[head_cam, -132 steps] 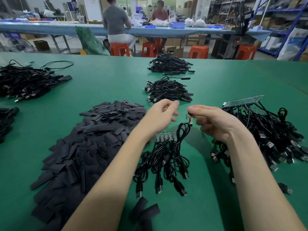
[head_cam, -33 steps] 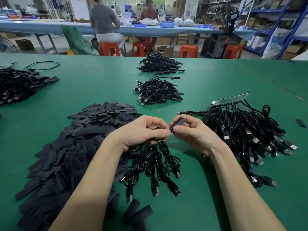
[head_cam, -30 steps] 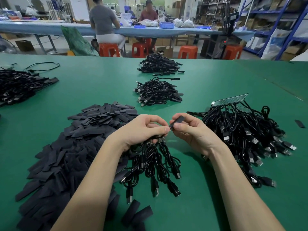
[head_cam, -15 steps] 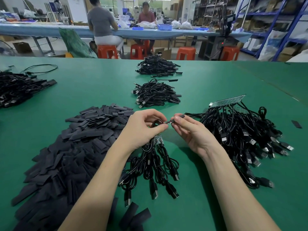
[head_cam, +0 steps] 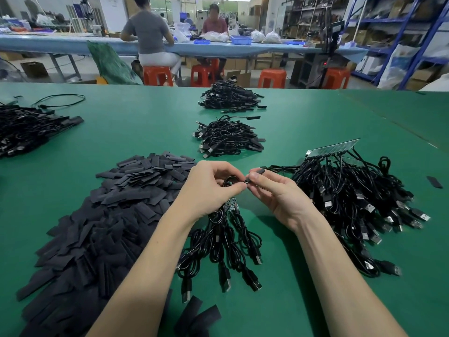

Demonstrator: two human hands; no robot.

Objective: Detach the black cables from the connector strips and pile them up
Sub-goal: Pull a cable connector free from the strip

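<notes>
Over the green counter (head_cam: 145,122), our left hand (head_cam: 211,188) grips a looped black cable (head_cam: 229,181). Our right hand (head_cam: 277,193) pinches a black sleeve (head_cam: 258,171) at its tip. More cables (head_cam: 226,242) hang from a connector strip (head_cam: 232,207) below.

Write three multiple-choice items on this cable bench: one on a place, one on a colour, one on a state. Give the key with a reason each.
1. Where do the flat black sleeves lie?
A. left of the hands
B. right of the hands
C. on a stool

2. What colour is the table?
A. blue
B. green
C. grey

3. What is the left hand doing?
A. lying flat
B. hanging idle
C. pinching a cable

Key: 1 A, the sleeves heap at the left forearm; 2 B, the top is green; 3 C, its fingertips close on the cable loop opposite the right hand.
</notes>
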